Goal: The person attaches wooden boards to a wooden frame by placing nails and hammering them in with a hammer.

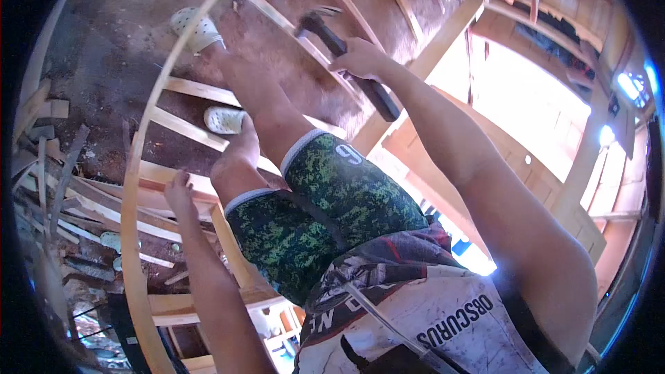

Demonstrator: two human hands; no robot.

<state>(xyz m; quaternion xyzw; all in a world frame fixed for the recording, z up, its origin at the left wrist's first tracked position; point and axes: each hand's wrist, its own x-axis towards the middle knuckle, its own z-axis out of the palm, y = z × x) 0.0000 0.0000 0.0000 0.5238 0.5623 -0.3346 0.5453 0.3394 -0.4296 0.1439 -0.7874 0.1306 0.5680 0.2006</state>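
Observation:
My right hand (367, 61) is wrapped around the dark handle of a claw hammer (328, 33). The hammer's metal head points up and left, above light wooden slats that lie or stand over the brown floor. Lower on the left, my left hand (179, 192) is at a wooden beam (154, 173), its fingers curled together. Whether those fingers grip the beam or hold something small is hidden. A long curved-looking wooden rail (136, 166) runs just left of this hand.
Pale clogs (226, 120) are on my feet among wooden slats (187, 88). Scrap wood (76, 197) and debris lie heaped at the left. Wooden panels (512, 159) and framing stand at the right, beside a bright opening (523, 90).

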